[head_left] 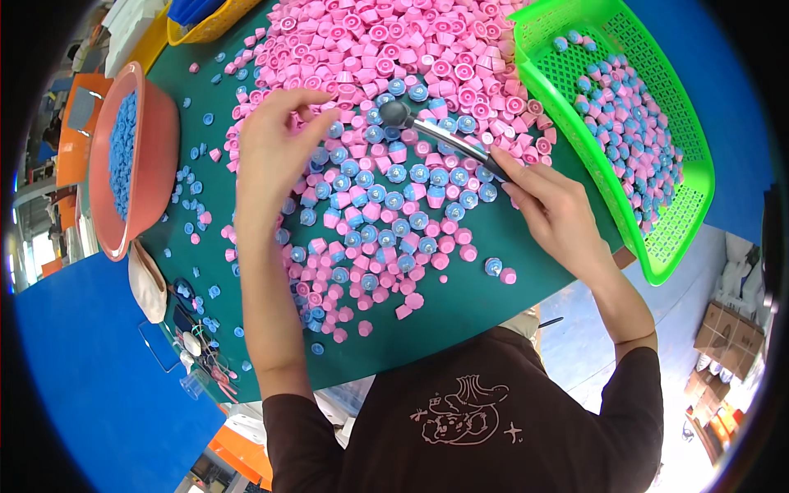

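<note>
My right hand (555,205) is closed round the dark handle of a small mallet (452,141) with a metal shaft and a rounded black head. The mallet's head hangs over the pieces in the middle of the table. My left hand (275,135) is to its left, thumb and fingers apart, with the thumb tip close to a blue-topped piece (334,129); whether they touch I cannot tell. Beneath both hands lie many small cupcake-shaped pieces, pink cups with blue tops (397,173). A large heap of plain pink cups (386,49) spreads behind them.
An orange-pink basin (156,156) of blue caps (123,156) stands at the left on the green table (460,304). At the right, a bright green basket (699,197) holds joined pink-and-blue pieces (629,135). Cables (215,361) and a cream pouch (146,283) lie near the left edge.
</note>
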The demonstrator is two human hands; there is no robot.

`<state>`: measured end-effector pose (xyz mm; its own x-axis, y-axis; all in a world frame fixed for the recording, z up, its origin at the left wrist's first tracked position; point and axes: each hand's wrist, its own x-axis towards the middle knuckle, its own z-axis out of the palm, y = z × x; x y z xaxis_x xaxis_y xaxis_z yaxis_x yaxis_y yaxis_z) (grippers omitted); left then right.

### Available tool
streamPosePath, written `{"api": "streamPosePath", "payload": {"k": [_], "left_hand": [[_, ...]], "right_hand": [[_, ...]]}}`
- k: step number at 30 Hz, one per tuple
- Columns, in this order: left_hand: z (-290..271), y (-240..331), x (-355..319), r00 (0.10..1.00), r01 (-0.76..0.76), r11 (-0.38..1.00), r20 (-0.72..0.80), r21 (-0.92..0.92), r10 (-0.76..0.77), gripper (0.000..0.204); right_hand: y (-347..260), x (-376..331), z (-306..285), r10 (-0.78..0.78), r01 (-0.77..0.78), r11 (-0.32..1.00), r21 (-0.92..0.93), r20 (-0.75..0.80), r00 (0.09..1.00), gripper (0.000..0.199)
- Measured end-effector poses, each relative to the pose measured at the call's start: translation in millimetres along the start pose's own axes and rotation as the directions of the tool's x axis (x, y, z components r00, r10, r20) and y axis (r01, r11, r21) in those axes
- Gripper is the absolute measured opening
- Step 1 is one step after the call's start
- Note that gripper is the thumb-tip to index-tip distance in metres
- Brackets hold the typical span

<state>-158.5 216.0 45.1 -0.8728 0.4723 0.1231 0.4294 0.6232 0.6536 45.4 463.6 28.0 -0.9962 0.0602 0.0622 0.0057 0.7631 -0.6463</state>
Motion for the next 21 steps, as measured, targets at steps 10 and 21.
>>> {"api": "streamPosePath", "payload": {"k": [10, 21], "left_hand": [[-93, -145, -85, 0.926, 0.289, 0.915, -0.325, 0.281, -0.193, 0.03], [-82, -169, -73, 0.931, 0.113, 0.953, -0.365, 0.279, -0.004, 0.02]], "right_hand": [[-3, -3, 0, 0.132, -0.111, 0.96, 0.258, -0.068, 0.989, 0.04], [-20, -2, 5, 0.206, -0.192, 0.942, 0.276, -0.023, 0.978, 0.04]]}}
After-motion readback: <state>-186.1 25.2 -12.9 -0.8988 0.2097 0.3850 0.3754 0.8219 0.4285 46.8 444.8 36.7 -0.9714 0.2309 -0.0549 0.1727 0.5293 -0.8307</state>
